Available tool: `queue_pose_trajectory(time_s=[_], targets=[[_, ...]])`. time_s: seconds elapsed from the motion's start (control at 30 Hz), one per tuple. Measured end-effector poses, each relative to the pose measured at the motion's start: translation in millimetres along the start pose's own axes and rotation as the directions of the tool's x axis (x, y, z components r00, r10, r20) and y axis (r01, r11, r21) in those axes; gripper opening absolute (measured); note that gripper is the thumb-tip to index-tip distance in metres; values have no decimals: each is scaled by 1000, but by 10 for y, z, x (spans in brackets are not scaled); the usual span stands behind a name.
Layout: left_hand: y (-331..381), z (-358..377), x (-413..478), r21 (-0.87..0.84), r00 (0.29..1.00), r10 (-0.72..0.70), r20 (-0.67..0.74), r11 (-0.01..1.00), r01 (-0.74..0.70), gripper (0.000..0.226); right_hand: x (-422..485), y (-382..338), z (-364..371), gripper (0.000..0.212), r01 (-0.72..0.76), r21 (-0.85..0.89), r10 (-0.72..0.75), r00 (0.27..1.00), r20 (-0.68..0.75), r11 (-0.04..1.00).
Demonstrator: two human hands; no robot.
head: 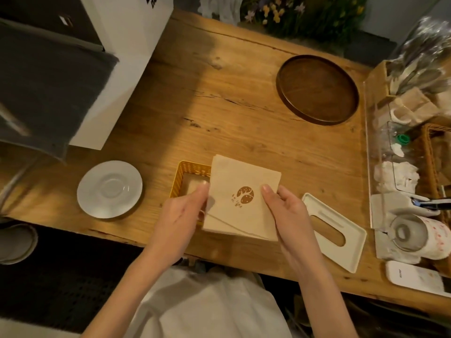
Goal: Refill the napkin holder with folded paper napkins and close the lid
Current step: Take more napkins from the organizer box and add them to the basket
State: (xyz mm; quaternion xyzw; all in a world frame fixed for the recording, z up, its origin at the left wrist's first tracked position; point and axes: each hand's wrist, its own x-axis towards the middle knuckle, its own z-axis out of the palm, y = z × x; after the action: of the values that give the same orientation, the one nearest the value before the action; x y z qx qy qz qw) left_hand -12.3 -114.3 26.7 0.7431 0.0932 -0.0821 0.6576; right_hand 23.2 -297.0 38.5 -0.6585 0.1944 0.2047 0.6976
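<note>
At the near edge of the tabletop [219,106], two hands hold one stack of folded paper napkins [241,206]. The left hand [180,213] pinches the stack's left edge, thumb on top. The right hand [285,211] pinches the right edge the same way, thumb lying on the top sheet. The stack shows several beige layers (their exact number cannot be told) and carries one round brown printed mark on its top face. It sits tilted over the one napkin holder [192,168], a yellow perforated basket, and covers the holder's right part. Only the holder's left and far walls and a little of its inside show.

Just to the right of the right hand lies one white lid [351,254] with a long slot. It is flat on the wood near the near edge, apart from the holder. To the left of the holder, also by the near edge, stands one white saucer [109,189].

Farther back, toward the far right corner, rests one round dark wooden tray [317,89]. Along the right edge stands one clear plastic organiser [371,142] with small items inside. One white box [122,57] occupies the far left corner, and flowers [292,13] show beyond the far edge.
</note>
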Motion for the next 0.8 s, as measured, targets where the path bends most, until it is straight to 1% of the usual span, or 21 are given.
queue_pose_trajectory(time_s=[0.03, 0.07, 0.1, 0.13, 0.17, 0.23, 0.27, 0.33, 0.37, 0.4, 0.47, 0.5, 0.57, 0.7, 0.8], targets=[[-6, -25, -7, -7, 1000, 13, -11, 1000, -13, 56, -3, -4, 7, 25, 17, 3, -17, 1000, -14, 1000], [-23, -42, -18, 22, 999, 41, -10, 999, -41, 52, -10, -5, 13, 23, 33, 6, -33, 999, -25, 999], [-67, -70, -29, 112, 995, 95, 0, 989, -95, 44, -23, -6, 15, 22, 45, 10, -45, 998, -32, 999], [-109, -100, -35, 244, 983, 181, 27, 952, -182, 36, -36, -13, 19, 20, 52, 12, -51, 998, -35, 999], [-164, -133, -32, 383, 962, 267, 49, 885, -266, 34, -45, -17, 18, 19, 59, 11, -58, 998, -32, 998], [-312, -180, -22, 572, 902, 404, 151, 708, -413, 30, -58, -12, 25, 19, 64, 2, -64, 998, -25, 998], [-365, -197, -23, 634, 888, 407, 213, 634, -443, 36, -67, -9, 29, 20, 63, -3, -63, 998, -27, 998], [-403, -207, -30, 732, 903, 299, 310, 531, -427, 59, -79, 5, 30, 22, 64, -6, -64, 997, -31, 998], [-400, -206, -31, 771, 909, 240, 340, 482, -415, 65, -81, 19, 27, 23, 65, -4, -65, 997, -30, 998], [-412, -197, -27, 805, 910, 203, 362, 424, -414, 67, -83, 27, 22, 22, 66, 0, -66, 997, -29, 998], [-436, -185, -26, 855, 917, 151, 370, 330, -400, 62, -87, 36, 22, 19, 65, 13, -65, 997, -31, 998], [-431, -179, -19, 868, 922, 126, 365, 312, -386, 59, -85, 38, 25, 18, 66, 19, -65, 997, -36, 998], [-417, -173, -10, 873, 928, 109, 357, 313, -373, 57, -78, 41, 33, 18, 69, 23, -68, 997, -41, 997], [-394, -171, -11, 876, 927, 133, 351, 304, -375, 62, -95, 42, 59, 20, 108, -46, -109, 994, -30, 993], [-327, -129, -9, 895, 941, 80, 330, 291, -339, 67, -98, 57, 60, 19, 110, -34, -111, 993, -38, 993]])
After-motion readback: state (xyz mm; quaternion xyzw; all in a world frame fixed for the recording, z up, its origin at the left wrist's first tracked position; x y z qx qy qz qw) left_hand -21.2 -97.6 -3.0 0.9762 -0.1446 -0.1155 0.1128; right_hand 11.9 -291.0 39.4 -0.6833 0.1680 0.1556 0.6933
